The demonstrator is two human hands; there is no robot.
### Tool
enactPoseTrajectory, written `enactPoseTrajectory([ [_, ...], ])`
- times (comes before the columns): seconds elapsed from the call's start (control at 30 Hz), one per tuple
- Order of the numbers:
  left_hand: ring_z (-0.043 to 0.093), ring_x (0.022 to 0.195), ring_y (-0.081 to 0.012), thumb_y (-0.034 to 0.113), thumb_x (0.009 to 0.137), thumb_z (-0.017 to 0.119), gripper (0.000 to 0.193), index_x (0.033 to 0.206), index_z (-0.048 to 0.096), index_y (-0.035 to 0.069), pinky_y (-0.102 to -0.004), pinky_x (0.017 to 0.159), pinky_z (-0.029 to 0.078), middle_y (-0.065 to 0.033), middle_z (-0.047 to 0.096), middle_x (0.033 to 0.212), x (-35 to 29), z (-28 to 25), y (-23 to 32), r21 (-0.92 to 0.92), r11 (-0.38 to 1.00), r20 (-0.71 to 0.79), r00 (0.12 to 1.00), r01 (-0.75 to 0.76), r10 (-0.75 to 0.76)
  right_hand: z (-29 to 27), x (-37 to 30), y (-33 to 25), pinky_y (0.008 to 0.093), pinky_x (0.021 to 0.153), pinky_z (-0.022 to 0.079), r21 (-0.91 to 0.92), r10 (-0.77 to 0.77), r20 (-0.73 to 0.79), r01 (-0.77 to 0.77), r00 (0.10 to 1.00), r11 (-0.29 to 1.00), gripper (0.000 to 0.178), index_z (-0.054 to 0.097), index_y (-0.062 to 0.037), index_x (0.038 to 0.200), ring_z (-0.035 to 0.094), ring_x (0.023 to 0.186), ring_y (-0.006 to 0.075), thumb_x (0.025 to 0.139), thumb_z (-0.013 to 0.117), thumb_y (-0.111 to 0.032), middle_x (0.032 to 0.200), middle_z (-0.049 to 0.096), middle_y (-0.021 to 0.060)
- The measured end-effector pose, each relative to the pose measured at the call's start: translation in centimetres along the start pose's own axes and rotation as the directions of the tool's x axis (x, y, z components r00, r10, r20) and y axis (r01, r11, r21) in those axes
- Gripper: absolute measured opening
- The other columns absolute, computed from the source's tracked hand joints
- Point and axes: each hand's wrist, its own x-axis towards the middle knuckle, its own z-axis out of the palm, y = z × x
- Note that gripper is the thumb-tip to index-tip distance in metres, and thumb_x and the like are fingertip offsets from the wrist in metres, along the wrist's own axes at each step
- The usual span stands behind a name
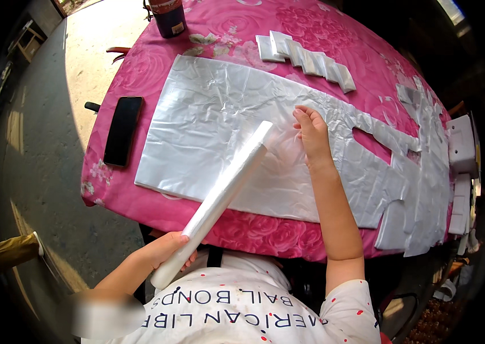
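Observation:
My left hand (170, 252) is wrapped round the near end of a long roll of clear plastic film (219, 192), which slants up and away to the right over the table. Close to the roll's far end is my right hand (313, 135), fingers curled together. A sheer, see-through stretch of film (283, 150) seems to run from the roll to those fingers. Beneath both lies a flat stack of whitish plastic carrier bags (191, 114), handle ends toward the right. Beyond it, several small folded plastic packets (311, 62) overlap in a row.
A pink flowered cloth (265, 232) covers the table. On its left lies a black phone (123, 132); a dark cup-like container (168, 20) stands at the far left edge. White plastic containers (461, 146) stand beyond the right edge, near the bags' handle ends.

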Motion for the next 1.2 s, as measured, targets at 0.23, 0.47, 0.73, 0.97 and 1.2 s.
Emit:
enactPoseTrajectory([
  [0.23, 0.057, 0.069, -0.0119, 0.055, 0.076, 0.066, 0.062, 0.113, 0.053, 0.007, -0.027, 0.059, 0.05, -0.0037, 0.059, 0.078, -0.3, 0.7, -0.9, 0.087, 0.996, -0.13, 0.991, -0.004, 0.015, 0.0, -0.3, -2.1, 0.0235, 0.06, 0.043, -0.368, 0.175, 0.42, -0.009, 0.89, 0.93, 0.04, 0.063, -0.003, 0.089, 0.049, 0.063, 0.0074, 0.085, 0.06, -0.042, 0.076, 0.059, 0.0008],
  [0.47, 0.058, 0.069, -0.0117, 0.052, 0.078, 0.065, 0.057, 0.111, 0.054, 0.006, -0.0264, 0.061, 0.05, -0.0046, 0.061, 0.08, -0.6, 1.0, -1.0, 0.128, 0.992, -0.156, 0.987, -0.023, 0.043, -0.2, 0.0, -2.9, 0.0215, 0.056, 0.043, -0.423, 0.396, 0.555, -0.161, 0.732, 0.891, 0.028, 0.063, -0.0022, 0.087, 0.053, 0.061, 0.007, 0.085, 0.062, -0.03, 0.073, 0.058, 0.0004],
  [0.73, 0.058, 0.079, -0.014, 0.033, 0.091, 0.051, 0.041, 0.12, 0.05, 0.004, -0.0306, 0.074, 0.049, -0.009, 0.063, 0.094, -1.3, 0.9, -0.6, 0.09, 0.996, -0.154, 0.988, 0.004, 0.01, -2.5, 0.9, -2.4, 0.0221, 0.056, 0.043, -0.302, 0.255, 0.47, -0.118, 0.845, 0.946, 0.015, 0.063, -0.0003, 0.085, 0.051, 0.06, 0.0073, 0.085, 0.062, -0.015, 0.067, 0.057, 0.0006],
  [0.97, 0.058, 0.088, -0.0146, 0.037, 0.087, 0.057, 0.049, 0.121, 0.05, 0.001, -0.0303, 0.08, 0.047, -0.0094, 0.062, 0.096, -4.3, -0.8, 0.0, 0.208, 0.977, -0.098, 0.995, 0.044, -0.024, -14.6, 7.2, -1.1, 0.0191, 0.05, 0.039, -0.397, -0.003, -0.004, 0.002, 1.0, 0.918, 0.013, 0.062, -0.0003, 0.085, 0.046, 0.054, 0.0041, 0.087, 0.059, -0.013, 0.064, 0.054, -0.0013],
  [1.2, 0.059, 0.091, -0.0158, 0.033, 0.08, 0.067, 0.05, 0.115, 0.057, -0.002, -0.0313, 0.082, 0.046, -0.0094, 0.064, 0.099, -5.3, -2.0, 4.1, 0.585, 0.811, 0.041, 0.998, 0.021, -0.055, -15.0, 7.3, -1.1, 0.0186, 0.05, 0.039, -0.354, -0.044, 0.04, 0.055, 0.998, 0.933, 0.014, 0.063, 0.0002, 0.087, 0.047, 0.054, 0.0038, 0.086, 0.059, -0.014, 0.065, 0.055, -0.0011],
])
